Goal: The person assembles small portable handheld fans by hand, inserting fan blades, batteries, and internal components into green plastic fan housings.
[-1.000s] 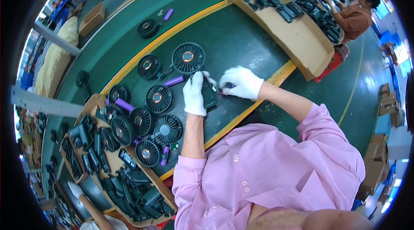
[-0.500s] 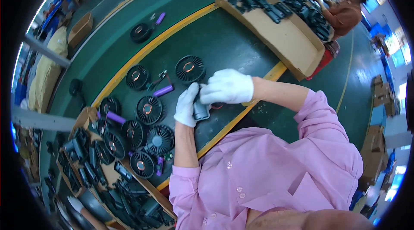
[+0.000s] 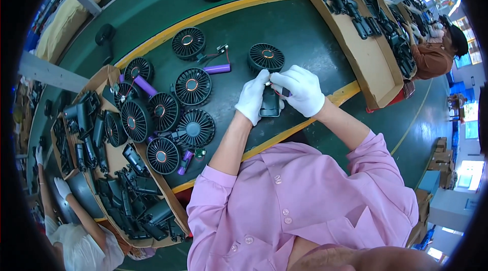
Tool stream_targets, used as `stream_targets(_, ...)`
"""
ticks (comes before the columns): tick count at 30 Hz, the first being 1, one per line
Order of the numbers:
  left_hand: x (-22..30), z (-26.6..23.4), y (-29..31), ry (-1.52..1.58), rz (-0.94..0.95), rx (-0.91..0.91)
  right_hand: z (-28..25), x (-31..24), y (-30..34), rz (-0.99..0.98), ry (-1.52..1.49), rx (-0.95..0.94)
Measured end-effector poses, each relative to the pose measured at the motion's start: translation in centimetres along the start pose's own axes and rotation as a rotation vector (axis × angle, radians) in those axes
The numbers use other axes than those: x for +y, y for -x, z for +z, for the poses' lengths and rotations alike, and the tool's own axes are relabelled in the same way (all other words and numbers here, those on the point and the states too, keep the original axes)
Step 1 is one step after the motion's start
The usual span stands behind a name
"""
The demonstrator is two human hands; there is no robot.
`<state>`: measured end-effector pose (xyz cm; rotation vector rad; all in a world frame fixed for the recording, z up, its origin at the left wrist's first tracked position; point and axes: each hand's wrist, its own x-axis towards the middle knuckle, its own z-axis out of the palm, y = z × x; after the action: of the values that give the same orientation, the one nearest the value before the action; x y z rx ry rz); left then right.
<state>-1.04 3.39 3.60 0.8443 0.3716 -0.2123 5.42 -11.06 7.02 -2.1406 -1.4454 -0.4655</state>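
In white gloves, both my hands are together over the green table. My left hand [image 3: 251, 99] is closed around a dark handle shell [image 3: 270, 105]. Fingers of my right hand [image 3: 301, 89] pinch at the shell's upper end, by a small pale piece and a thin red wire. A bit of purple, perhaps a battery, shows under the right fingers, mostly hidden. Just beyond my fingertips lies a black fan head [image 3: 266, 58]; whether it joins the shell I cannot tell. To the left are several more fan heads [image 3: 192, 86] and a purple battery [image 3: 217, 69] wired to a small board.
At left, a cardboard box [image 3: 170, 201] holds dark handle shells. Another long cardboard tray [image 3: 351, 37] with dark parts stands at the far right, near a person in brown [image 3: 438, 52]. A co-worker's gloved hand [image 3: 62, 188] shows at lower left. Yellow tape [image 3: 277, 141] edges the table.
My view has swung, shifting the scene. The right hand has turned and drawn slightly off the shell, its fingers now at the upper end with the red wire showing.
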Motion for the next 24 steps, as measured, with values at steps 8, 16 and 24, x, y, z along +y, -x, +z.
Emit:
stream_targets(8,-0.5,-0.4,-0.4,0.017,-0.002,-0.061,-0.2,0.6,0.5,0.090,0.037,0.036)
stream_targets(16,-0.9,-0.4,-0.8,-0.080,0.056,-0.001,0.1,0.8,0.5,0.104,-0.028,-0.004)
stream_targets(24,-1.5,-0.8,-1.1,-0.107,0.103,0.090,-0.6,-1.2,-0.3,-0.075,0.238,-0.150)
